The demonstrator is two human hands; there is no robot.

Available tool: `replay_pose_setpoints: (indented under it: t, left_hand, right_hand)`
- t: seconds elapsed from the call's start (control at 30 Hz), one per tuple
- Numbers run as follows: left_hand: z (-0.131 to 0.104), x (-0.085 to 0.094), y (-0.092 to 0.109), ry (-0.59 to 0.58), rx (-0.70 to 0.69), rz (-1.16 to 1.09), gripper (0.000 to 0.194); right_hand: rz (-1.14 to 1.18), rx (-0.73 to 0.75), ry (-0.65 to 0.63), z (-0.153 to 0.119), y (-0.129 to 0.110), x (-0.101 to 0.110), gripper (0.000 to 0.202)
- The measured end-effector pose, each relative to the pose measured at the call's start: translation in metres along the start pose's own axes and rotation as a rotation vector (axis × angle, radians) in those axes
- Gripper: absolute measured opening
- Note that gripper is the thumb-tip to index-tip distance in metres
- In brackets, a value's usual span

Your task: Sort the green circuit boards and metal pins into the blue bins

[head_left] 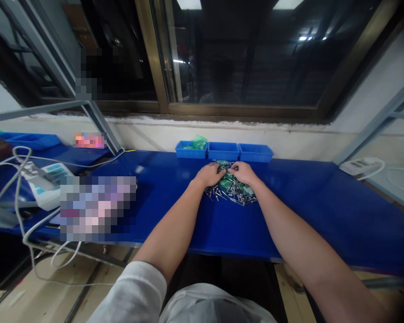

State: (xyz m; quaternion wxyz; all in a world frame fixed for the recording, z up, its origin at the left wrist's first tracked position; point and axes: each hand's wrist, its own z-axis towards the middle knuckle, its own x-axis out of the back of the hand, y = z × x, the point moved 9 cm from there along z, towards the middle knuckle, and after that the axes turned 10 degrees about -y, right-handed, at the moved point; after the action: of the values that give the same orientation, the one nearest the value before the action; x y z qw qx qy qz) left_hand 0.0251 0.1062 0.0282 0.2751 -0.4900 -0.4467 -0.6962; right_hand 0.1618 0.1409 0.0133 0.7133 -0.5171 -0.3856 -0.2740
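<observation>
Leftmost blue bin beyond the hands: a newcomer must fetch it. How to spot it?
Follow the blue table to the wall under the window. Three blue bins stand in a row; the leftmost bin alone has green plastic showing above its rim.

Surface (326,193) right of right forearm (296,229): wide passage. Behind metal pile (237,193): three blue trays (223,153) (side by side) block. Further left: blurred-out object (97,206) obstructs.

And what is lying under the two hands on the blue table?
Partly beneath the left hand and right hand lies a heap of thin metal pieces, with green plastic among them. Whatever the hands cover directly cannot be seen.
</observation>
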Motion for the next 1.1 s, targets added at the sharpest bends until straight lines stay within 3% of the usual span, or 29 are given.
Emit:
replay_pose_setpoints:
  t: [0.3, 0.57, 0.7, 0.83, 1.1]
  left_hand:
    - [0.002, 0.004, -0.003, 0.047, 0.004, 0.040, 0.042]
    - [-0.003, 0.022, 0.005, 0.154, -0.038, -0.140, 0.041]
    - [-0.004, 0.029, 0.010, 0.189, -0.064, -0.275, 0.030]
    - [-0.005, 0.036, 0.005, 0.272, -0.051, -0.398, 0.015]
    - [-0.009, 0.046, -0.001, 0.414, -0.088, -0.474, 0.014]
  right_hand:
    - [0.133, 0.083, 0.038, -0.003, -0.007, 0.010, 0.016]
    - [0.447, 0.186, 0.102, -0.006, -0.015, 0.027, 0.021]
    - [0.563, 0.201, 0.172, -0.010, -0.021, 0.034, 0.024]
    - [0.661, 0.236, 0.124, -0.011, -0.030, 0.031, 0.025]
    - [0.537, 0.293, 0.200, -0.016, -0.037, 0.039, 0.006]
